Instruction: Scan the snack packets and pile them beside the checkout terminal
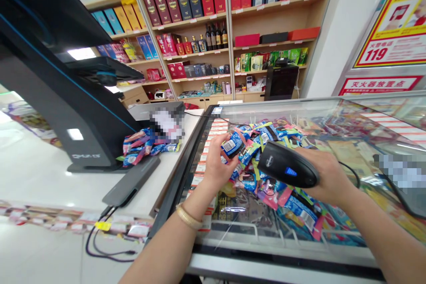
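Note:
My left hand pinches a small blue snack packet, its white barcode patch turned upward. A black handheld barcode scanner is in my right hand, its head pointing left toward that packet. Under and around both hands lies a heap of blue and pink snack packets on the glass top of a freezer. The scanner and right hand cover part of the heap. Another small pile of similar packets sits on the white counter to the left.
A dark checkout terminal stands on the counter, with a grey flat device and cables before it. A pen lies on the freezer glass. A dark device is at the right. Shelves of boxed bottles line the back wall.

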`<action>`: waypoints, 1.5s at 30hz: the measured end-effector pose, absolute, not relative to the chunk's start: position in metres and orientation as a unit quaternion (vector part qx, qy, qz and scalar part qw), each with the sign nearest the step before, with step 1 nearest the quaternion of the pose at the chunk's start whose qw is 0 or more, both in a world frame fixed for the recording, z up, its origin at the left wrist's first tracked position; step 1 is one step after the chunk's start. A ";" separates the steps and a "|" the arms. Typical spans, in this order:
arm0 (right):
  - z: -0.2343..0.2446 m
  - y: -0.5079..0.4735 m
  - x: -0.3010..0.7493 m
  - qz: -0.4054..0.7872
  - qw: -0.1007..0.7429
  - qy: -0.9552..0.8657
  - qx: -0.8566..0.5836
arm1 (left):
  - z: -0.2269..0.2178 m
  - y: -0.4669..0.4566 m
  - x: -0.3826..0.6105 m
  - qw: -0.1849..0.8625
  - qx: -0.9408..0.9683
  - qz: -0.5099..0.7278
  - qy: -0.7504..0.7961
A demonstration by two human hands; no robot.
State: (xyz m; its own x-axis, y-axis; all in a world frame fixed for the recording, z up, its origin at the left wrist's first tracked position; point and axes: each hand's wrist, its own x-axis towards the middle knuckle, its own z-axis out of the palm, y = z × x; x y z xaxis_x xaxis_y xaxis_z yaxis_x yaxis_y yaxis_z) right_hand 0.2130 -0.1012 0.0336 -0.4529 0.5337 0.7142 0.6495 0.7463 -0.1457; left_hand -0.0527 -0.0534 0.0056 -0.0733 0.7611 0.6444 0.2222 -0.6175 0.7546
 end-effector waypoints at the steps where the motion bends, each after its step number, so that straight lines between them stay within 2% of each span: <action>1: 0.033 -0.101 0.213 -0.081 0.393 -0.849 -0.344 | 0.005 -0.053 -0.053 0.219 0.646 0.624 0.381; 9: 0.027 -0.089 0.233 -0.199 0.456 -0.791 -0.356 | -0.002 -0.049 -0.046 0.281 0.590 0.644 0.398; 15: 0.020 -0.080 0.246 -0.245 0.459 -0.753 -0.404 | -0.014 -0.037 -0.052 0.215 0.653 0.550 0.474; 19: 0.014 -0.078 0.249 -0.242 0.447 -0.756 -0.412 | -0.017 -0.034 -0.056 0.219 0.653 0.554 0.468; 23: 0.009 -0.076 0.252 -0.251 0.431 -0.754 -0.428 | 0.002 -0.029 -0.078 0.181 0.621 0.607 0.462; 26: 0.008 -0.074 0.253 -0.279 0.438 -0.761 -0.389 | 0.025 -0.021 -0.122 0.100 0.589 0.611 0.520; 31: 0.007 -0.075 0.254 -0.273 0.423 -0.769 -0.394 | 0.056 -0.014 -0.222 -0.131 0.521 0.410 0.737; 33: 0.007 -0.076 0.253 -0.267 0.417 -0.774 -0.394 | 0.063 -0.013 -0.253 -0.170 0.491 0.329 0.789; 38: 0.008 -0.078 0.250 -0.281 0.418 -0.786 -0.359 | 0.070 -0.006 -0.287 -0.137 0.522 0.186 0.821; 45: 0.006 -0.078 0.249 -0.274 0.432 -0.783 -0.354 | 0.074 -0.001 -0.289 -0.122 0.551 0.246 0.788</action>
